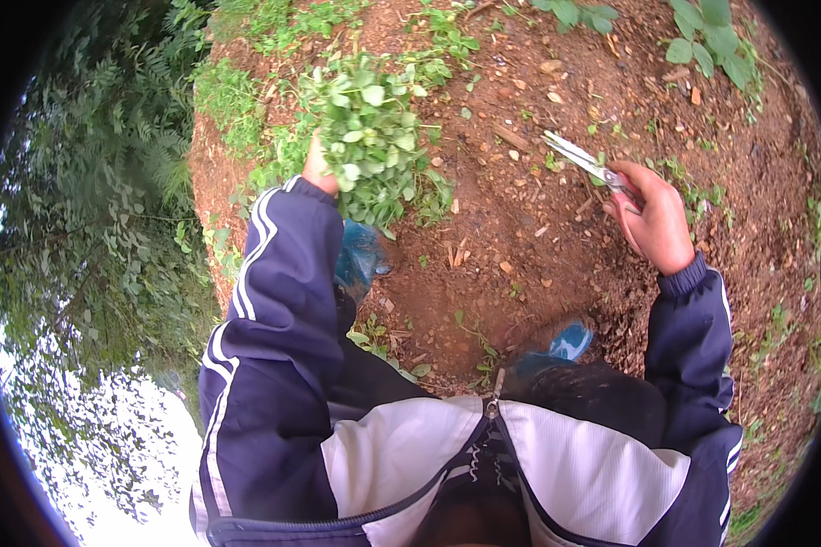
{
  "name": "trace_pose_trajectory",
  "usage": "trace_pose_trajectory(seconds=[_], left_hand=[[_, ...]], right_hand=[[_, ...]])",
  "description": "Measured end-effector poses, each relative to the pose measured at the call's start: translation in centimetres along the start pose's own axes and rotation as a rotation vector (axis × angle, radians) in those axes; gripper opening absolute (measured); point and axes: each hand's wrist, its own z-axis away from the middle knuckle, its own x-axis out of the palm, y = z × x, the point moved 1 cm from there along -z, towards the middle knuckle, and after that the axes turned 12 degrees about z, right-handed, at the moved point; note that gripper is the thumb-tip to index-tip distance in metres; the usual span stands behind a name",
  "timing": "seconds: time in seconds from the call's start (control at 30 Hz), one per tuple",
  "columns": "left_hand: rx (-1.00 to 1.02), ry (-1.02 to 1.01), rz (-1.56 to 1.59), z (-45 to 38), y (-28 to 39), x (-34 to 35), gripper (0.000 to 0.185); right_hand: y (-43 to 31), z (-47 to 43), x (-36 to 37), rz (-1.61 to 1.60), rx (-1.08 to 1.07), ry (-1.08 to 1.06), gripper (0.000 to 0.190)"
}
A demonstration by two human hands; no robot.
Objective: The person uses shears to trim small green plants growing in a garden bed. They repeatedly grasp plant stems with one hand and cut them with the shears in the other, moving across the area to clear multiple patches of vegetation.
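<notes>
A thick bunch of leafy green stems (380, 140) fills my left hand (320, 164), and its leaves hide most of the fingers. Over the bare soil to the right, my right hand (657, 212) grips a pair of scissors (612, 179) by its red handles. The metal blades point up and left, away from the bunch; they look nearly together. Between the two hands lies a stretch of reddish, stony soil (506, 239).
Low green plants (236, 102) grow at the upper left, and a broad-leaved plant (711, 41) stands at the upper right. Blue-covered feet (359, 253) rest on the ground below my hands. Dense foliage (102, 171) borders the left side.
</notes>
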Motion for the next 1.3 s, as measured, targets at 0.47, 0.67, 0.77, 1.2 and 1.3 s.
trace_pose_trajectory(seconds=[0.47, 0.67, 0.77, 1.2, 1.3], left_hand=[[0.578, 0.473, -0.073, 16.0, 15.9, -6.3, 0.034], [0.489, 0.259, -0.112, 8.4, 13.4, -3.3, 0.032], [0.409, 0.092, -0.119, 2.2, 11.1, -1.1, 0.031], [0.292, -0.292, -0.362, -5.3, 2.9, 7.5, 0.032], [0.437, -0.303, -0.892, -5.8, -1.0, 9.2, 0.042]], right_hand=[[0.4, 2.2, 0.1, -0.166, 0.16, -0.184, 0.044], [1.6, 3.0, 0.3, -0.252, 0.141, -0.054, 0.045], [1.9, 3.6, -0.1, -0.224, 0.152, -0.007, 0.045], [2.0, 4.4, 1.9, -0.252, 0.191, 0.033, 0.04], [1.4, 4.2, -0.2, -0.166, 0.226, 0.066, 0.04]])
